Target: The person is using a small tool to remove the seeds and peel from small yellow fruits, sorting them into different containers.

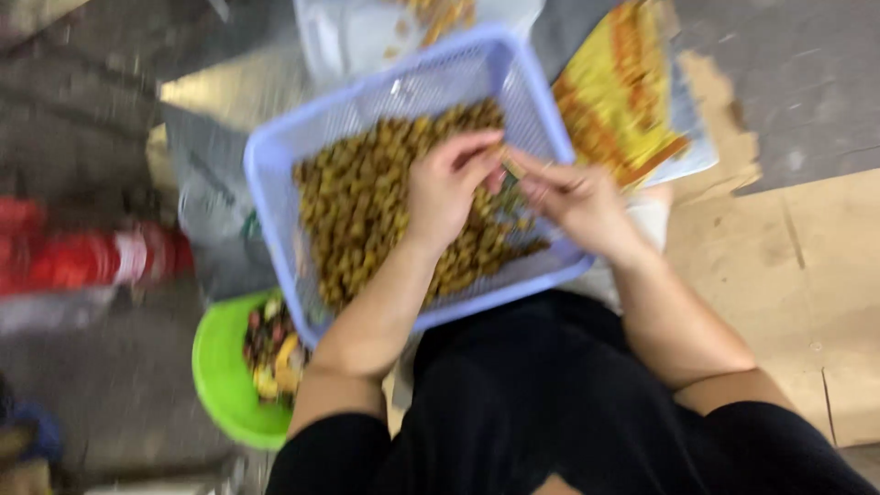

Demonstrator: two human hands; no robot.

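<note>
Hovering over a lavender plastic basket [527, 110], both hands meet near its middle. The left hand [446, 188] has its fingers curled, the fingertips [486, 147] pinched together on something small at the meeting point; the frame is too blurred to say exactly what. The right hand [576, 197] comes in from the other side, fingers bent and pinching a thin pale sliver [513, 165] between thumb and forefinger, right against the left fingertips. Under the hands lies a heap of small yellow-brown pieces [362, 215], filling most of the basket's mesh floor; what kind of pieces they are, the blur won't let me tell. The basket rests tilted on the person's lap, above the black clothing [522, 403]. Down to the left, on the floor, sits a bright green bowl [220, 380] with mixed scraps [270, 348] in it, partly tucked under the basket's near corner. Beyond the basket lies a yellow and orange printed bag [619, 101], and a clear bag [367, 37] beside it. Flattened cardboard [779, 275] covers the floor on the right. A red blurred object [82, 257] lies far left.
</note>
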